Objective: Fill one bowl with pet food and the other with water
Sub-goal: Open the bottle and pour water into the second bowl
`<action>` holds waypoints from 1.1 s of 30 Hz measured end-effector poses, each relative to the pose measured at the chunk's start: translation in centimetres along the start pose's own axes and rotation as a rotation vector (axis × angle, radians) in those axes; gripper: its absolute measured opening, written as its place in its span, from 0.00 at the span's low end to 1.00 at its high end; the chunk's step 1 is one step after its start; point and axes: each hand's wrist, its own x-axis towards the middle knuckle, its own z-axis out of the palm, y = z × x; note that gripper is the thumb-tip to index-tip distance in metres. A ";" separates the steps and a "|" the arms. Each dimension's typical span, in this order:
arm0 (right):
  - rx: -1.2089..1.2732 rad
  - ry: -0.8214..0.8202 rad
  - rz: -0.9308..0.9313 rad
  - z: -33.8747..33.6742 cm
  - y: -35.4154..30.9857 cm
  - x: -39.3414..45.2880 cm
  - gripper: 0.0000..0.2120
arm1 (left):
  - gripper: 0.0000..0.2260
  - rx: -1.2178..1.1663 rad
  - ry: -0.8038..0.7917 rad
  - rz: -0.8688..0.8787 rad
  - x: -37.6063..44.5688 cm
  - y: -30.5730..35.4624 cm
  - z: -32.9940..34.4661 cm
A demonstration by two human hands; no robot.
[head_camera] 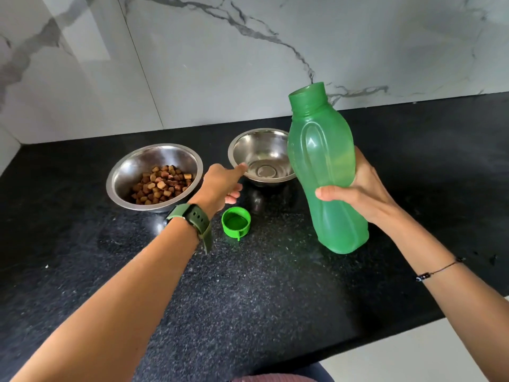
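A white marble wall [248,51] with grey veins rises glossy and smooth behind a black counter [275,285], whose polished stone is flecked with pale speckles and ends in a straight front edge at the lower right. The green bottle [325,172] is the tallest thing on view: translucent, frosted plastic with a waisted, moulded body and a wide open threaded neck, held tilted with its mouth leaning left, lifted in front of the right bowl's edge. The right hand [358,188] grasps it at the waist, thumb across the front and fingers wrapped behind. The left bowl [118,183] is round, thin-walled brushed steel with a rolled rim, and holds a heap of kibble [161,184], small brown and tan chunks with blunt corners, piled toward its right side. The right bowl [242,147], of the same steel and shape, sits just right of it and farther back; whether there is water in its shiny bottom I cannot tell. The left hand [220,183] reaches out between the two bowls, index finger straight toward the right bowl's near rim, other fingers loosely curled, holding nothing. A dark green rubbery watch strap [192,219] circles that wrist. The cap [236,222], bright green plastic, round with a small tab, lies open side up on the counter just below the left hand. A thin black cord bracelet [440,268] rings the right wrist.
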 end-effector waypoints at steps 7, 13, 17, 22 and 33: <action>-0.126 -0.065 0.061 -1.1 -0.2 0.2 0.42 | 0.07 -0.321 -0.070 -0.037 0.1 0.4 1.3; -0.274 -0.116 0.098 -2.3 -0.3 0.6 0.39 | 0.05 -0.359 0.061 0.030 0.4 0.0 1.3; -0.353 -0.131 0.124 -3.1 -0.7 1.0 0.37 | 0.03 -0.385 0.076 0.031 0.3 -0.3 1.4; -0.429 -0.157 0.125 -3.6 -1.2 1.2 0.33 | 0.02 -0.392 0.076 0.035 0.1 -0.5 1.5; -0.433 -0.146 0.130 -4.0 -1.8 1.7 0.32 | 0.04 -0.407 0.065 0.055 -0.2 -0.7 1.3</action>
